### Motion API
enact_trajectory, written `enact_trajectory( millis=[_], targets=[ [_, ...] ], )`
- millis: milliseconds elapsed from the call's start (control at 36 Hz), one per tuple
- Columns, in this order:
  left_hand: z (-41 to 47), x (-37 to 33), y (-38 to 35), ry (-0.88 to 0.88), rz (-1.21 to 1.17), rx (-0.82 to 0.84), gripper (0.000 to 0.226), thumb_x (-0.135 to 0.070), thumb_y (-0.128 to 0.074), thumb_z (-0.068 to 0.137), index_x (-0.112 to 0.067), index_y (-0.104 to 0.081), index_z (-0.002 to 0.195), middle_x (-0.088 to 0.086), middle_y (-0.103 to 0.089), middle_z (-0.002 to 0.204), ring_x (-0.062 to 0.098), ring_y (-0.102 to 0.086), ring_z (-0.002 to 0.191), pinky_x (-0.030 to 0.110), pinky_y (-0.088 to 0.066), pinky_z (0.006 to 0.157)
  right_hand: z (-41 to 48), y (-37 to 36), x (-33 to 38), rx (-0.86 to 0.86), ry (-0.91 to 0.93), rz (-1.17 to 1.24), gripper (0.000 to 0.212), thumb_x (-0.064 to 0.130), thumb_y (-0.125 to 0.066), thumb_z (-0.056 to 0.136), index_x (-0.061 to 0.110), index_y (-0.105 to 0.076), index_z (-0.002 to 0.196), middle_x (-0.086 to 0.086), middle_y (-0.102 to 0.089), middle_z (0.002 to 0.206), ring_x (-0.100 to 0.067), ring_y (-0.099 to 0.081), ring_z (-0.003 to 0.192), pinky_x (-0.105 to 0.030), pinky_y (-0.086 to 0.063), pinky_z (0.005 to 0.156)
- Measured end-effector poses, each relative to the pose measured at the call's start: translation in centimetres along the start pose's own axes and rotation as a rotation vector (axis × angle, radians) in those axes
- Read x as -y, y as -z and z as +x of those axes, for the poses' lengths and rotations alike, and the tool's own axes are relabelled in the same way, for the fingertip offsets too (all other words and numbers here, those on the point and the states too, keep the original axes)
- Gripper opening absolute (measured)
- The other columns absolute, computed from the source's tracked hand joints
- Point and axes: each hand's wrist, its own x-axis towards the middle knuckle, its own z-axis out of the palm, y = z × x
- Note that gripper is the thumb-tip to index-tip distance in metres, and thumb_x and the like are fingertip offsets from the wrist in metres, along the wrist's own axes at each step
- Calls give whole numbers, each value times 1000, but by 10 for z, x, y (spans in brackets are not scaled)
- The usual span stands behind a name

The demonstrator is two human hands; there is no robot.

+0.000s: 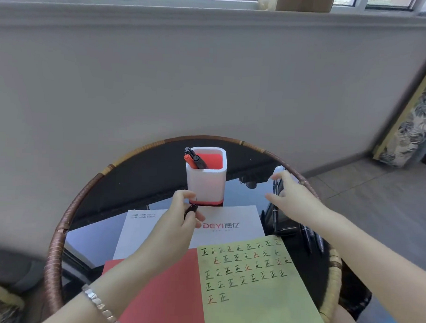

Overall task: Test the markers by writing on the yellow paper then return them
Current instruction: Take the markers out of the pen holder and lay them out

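The yellow paper (256, 286) lies at the front right of the round table, covered with rows of written characters in several colours. A white pen holder (205, 182) with a red inside stands at the table's middle and holds a red marker (190, 161) and black markers (197, 158). My left hand (181, 215) is just in front of the holder, fingers closed on a dark marker (190, 211). My right hand (292, 198) hovers with spread fingers over a row of loose black markers (310, 237) at the table's right edge, holding nothing.
A red sheet (164, 290) lies left of the yellow paper, and a white printed sheet (229, 226) lies behind both. The dark glass tabletop has a woven rattan rim (60, 228). A grey wall rises behind the table. A framed picture (411, 124) leans at the right.
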Motion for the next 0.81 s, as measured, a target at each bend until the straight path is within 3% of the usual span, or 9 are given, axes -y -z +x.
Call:
enact_trajectory(
  millis=[56, 139, 222, 306, 361, 417, 583, 694, 806],
  targets=[
    [-1, 0, -3, -1, 3, 2, 23, -12, -33, 97, -28, -35, 113, -9, -62, 96, 3, -57, 87, 27, -48, 76, -2, -9, -3, -2, 98, -115, 13, 24, -44, 94, 15, -48, 103, 1, -50, 65, -16, -44, 53, -27, -33, 49],
    [-2, 1, -9, 1, 11, 5, 13, -15, -38, 97, -26, -42, 101, -15, -62, 99, -3, -57, 87, 21, -48, 76, -1, -17, -7, 50, 132, -212, 11, 26, -45, 92, 20, -51, 85, 6, -54, 70, -14, -51, 60, -31, -42, 57],
    [-2, 1, -15, -1, 51, 14, 11, -18, -42, 96, -27, -47, 93, -17, -62, 99, -6, -56, 87, 10, -44, 69, 2, -21, -13, 119, 127, -305, 8, 27, -46, 89, 23, -52, 88, 9, -55, 78, -15, -56, 73, -30, -45, 63],
    [-1, -2, -24, -22, 111, 17, 13, -18, -44, 95, -29, -51, 91, -15, -62, 94, 1, -58, 85, 16, -47, 66, 4, -20, -20, 131, 132, -371, 16, 30, -47, 89, 23, -54, 102, 5, -54, 87, -19, -58, 81, -30, -45, 63],
    [0, -5, -30, -28, 142, 14, 12, -20, -45, 95, -29, -52, 91, -12, -60, 95, -1, -55, 83, 15, -40, 53, 6, -17, -24, 117, 127, -364, 19, 31, -48, 90, 23, -55, 106, 4, -56, 91, -19, -58, 81, -31, -48, 66],
    [4, -8, -38, -52, 153, 8, 12, -19, -46, 94, -29, -53, 92, -8, -59, 98, 2, -54, 82, 13, -34, 50, 8, -13, -28, 107, 117, -345, 20, 30, -49, 90, 23, -57, 106, 3, -60, 99, -18, -59, 85, -30, -50, 70],
    [26, -24, -73, -77, 171, 32, 14, -21, -47, 93, -16, -56, 104, 1, -59, 94, 14, -53, 71, 28, -44, 56, 15, -2, -42, 73, 82, -335, 20, 30, -49, 91, 23, -60, 106, 7, -59, 96, -13, -57, 86, -25, -43, 63],
    [50, -28, -103, -60, 337, 59, 17, -24, -47, 93, -15, -57, 103, 3, -59, 102, 20, -56, 86, 35, -49, 73, 16, -4, -47, 59, 86, -309, 18, 30, -48, 90, 24, -60, 103, 8, -55, 93, -13, -57, 86, -21, -38, 55],
    [65, -29, -126, -57, 409, 83, 16, -25, -48, 93, -14, -56, 102, 3, -63, 104, 22, -56, 93, 32, -43, 71, 14, -3, -52, 73, 94, -270, 19, 31, -49, 90, 24, -60, 104, 8, -54, 89, -12, -55, 85, -20, -40, 58]
  ],
)
